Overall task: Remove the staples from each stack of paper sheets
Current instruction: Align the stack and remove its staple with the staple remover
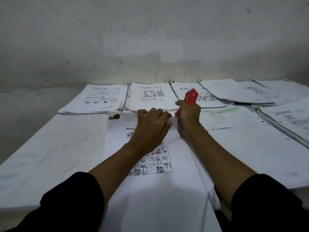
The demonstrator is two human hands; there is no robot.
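Note:
A stack of printed sheets (150,190) with cartoon panels lies in front of me, hanging over the table's near edge. My left hand (152,126) rests on its upper part, fingers bent at the top edge. My right hand (189,116) grips a red staple remover (190,97) at the stack's top right corner. The tool's tip is hidden behind my hands, and no staple shows.
Several other paper stacks line the back of the white table (50,156): one at the left (98,99), one in the middle (152,96), overlapping ones at the right (242,92). A larger stack (242,144) lies right of my arm. A brown stain (114,117) marks the sheet's top left.

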